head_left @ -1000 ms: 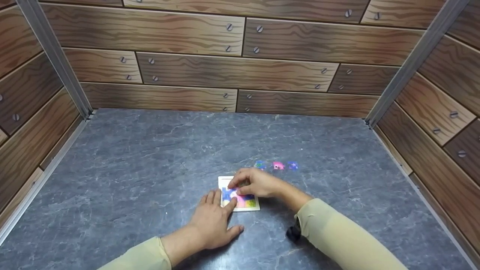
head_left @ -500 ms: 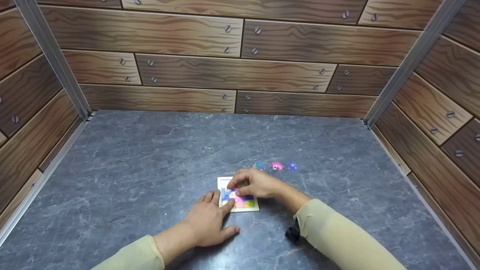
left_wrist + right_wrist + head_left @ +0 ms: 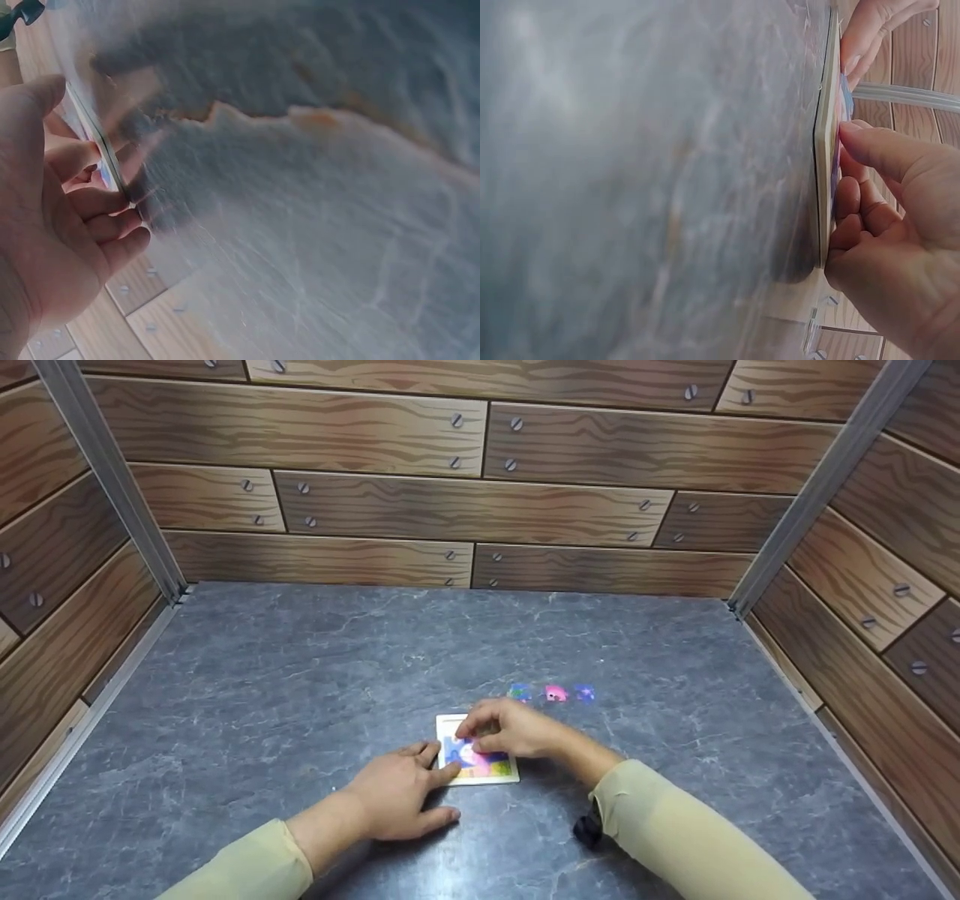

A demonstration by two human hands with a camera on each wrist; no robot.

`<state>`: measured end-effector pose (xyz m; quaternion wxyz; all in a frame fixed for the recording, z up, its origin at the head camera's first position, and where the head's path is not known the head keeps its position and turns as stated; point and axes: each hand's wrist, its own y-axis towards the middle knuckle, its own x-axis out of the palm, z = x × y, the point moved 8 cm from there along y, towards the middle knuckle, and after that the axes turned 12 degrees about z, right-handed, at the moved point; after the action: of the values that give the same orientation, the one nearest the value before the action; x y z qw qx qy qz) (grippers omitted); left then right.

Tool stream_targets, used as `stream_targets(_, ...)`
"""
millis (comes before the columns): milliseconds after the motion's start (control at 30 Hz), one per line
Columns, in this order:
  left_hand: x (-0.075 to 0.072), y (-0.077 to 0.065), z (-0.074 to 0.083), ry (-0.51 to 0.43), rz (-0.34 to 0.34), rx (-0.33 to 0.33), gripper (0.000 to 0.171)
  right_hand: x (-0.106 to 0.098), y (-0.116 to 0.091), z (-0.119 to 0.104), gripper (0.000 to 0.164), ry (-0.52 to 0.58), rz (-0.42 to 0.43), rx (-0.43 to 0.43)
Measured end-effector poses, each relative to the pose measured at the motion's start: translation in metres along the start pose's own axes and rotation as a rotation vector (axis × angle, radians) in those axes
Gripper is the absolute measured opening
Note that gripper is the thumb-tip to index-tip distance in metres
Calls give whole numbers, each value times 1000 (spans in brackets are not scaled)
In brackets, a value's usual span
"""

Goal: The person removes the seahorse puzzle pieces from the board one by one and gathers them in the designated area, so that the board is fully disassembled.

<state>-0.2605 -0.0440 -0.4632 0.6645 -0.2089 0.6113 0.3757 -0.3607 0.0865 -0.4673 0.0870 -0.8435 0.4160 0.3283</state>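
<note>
A small jigsaw puzzle board [image 3: 448, 722] with a white frame lies on the table, its picture pink, blue, yellow and green. Over its upper right side, my right hand [image 3: 519, 727] pinches a small blue puzzle piece [image 3: 846, 97] between thumb and fingers, right at the board's surface. The hand covers part of the picture. My left hand [image 3: 394, 799] rests at the board's left edge, its index finger reaching onto the lower left corner and its thumb spread out over the table. In the left wrist view, the other fingers lie along the board's side.
Behind the right hand, three loose puzzle pieces lie in a row: a blue-green one [image 3: 519, 691], a pink one [image 3: 556, 693] and a blue one [image 3: 585, 692]. Wood-patterned walls [image 3: 375, 502] enclose the grey marbled table [image 3: 300, 660] at the back and sides.
My left hand has slid left and toward me, uncovering more of the board's lower left. The right hand stays almost in the same spot over the board.
</note>
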Motion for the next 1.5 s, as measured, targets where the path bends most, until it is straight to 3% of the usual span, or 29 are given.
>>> stream_targets(467, 0, 1, 1, 22, 29, 16, 68, 2, -2, -5, 23, 16, 23, -11)
stream_targets(1033, 2, 2, 0, 15, 23, 10, 69, 6, 0, -2, 24, 16, 22, 57)
stream_targets(1500, 3, 2, -1, 5, 22, 0, 68, 7, 0, -6, 22, 19, 38, 16)
